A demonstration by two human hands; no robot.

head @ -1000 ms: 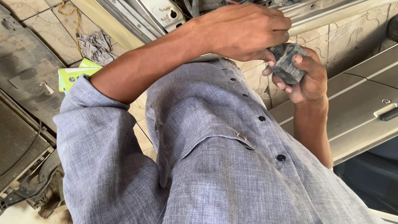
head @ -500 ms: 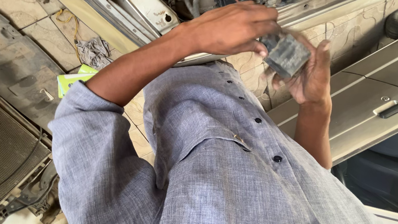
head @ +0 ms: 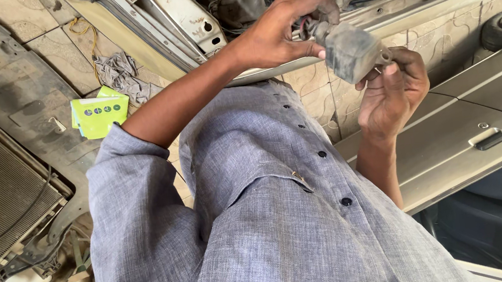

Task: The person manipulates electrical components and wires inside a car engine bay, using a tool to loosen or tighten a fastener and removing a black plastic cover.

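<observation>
The dusty grey block (head: 351, 51) has risen slightly, left hand (head: 288, 28) fingers clamped on its top, right hand (head: 393, 93) fingers cupping it (above the car door (head: 455, 141)).

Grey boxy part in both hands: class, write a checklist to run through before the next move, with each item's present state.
1. Left hand grips the grey boxy part from above: ok.
2. Right hand steadies it from below: ok.
3. Part's surface clean: not ok, dusty.
4. Wires unplugged from the part: cannot tell, the left hand covers that end.
5. Part held apart from the car door: ok.
</observation>
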